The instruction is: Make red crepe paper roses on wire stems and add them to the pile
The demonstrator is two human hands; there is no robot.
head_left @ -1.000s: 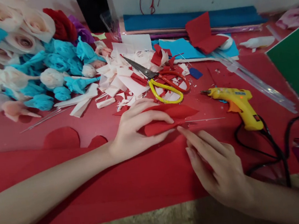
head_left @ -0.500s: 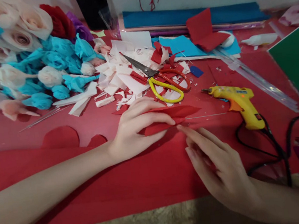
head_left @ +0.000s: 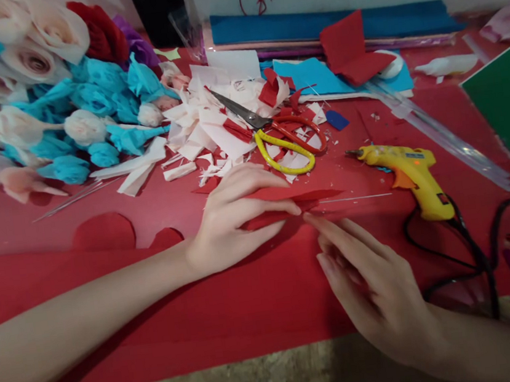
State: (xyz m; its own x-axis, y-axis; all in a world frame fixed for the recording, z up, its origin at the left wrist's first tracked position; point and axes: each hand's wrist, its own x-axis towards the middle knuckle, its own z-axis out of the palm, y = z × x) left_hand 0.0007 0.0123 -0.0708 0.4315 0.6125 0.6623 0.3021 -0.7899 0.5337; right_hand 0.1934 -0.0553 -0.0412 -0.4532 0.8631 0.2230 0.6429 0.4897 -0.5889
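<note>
My left hand (head_left: 235, 221) is laid over a folded piece of red crepe paper (head_left: 318, 195), which shows between and beyond its fingers. The fingers are bent around the paper and grip it. A thin pale wire (head_left: 360, 197) sticks out to the right from under the paper. My right hand (head_left: 367, 270) is close by, its index fingertip at the lower edge of the paper, almost touching the left fingertips. Its thumb stands apart and nothing shows in it. Below both hands lies a large red paper sheet (head_left: 250, 303).
A yellow hot glue gun (head_left: 413, 174) with a black cord lies right. Scissors (head_left: 283, 141) rest on white and red paper scraps (head_left: 214, 128). Paper flowers (head_left: 59, 109) crowd the left back. Red rounded petals (head_left: 104, 232) lie near the left forearm. Clear glue sticks (head_left: 453, 142) lie behind the gun.
The folded red paper under my left hand has tipped a little flatter, and the left fingers have shifted slightly. My right hand stays almost where it was. The view has moved slightly.
</note>
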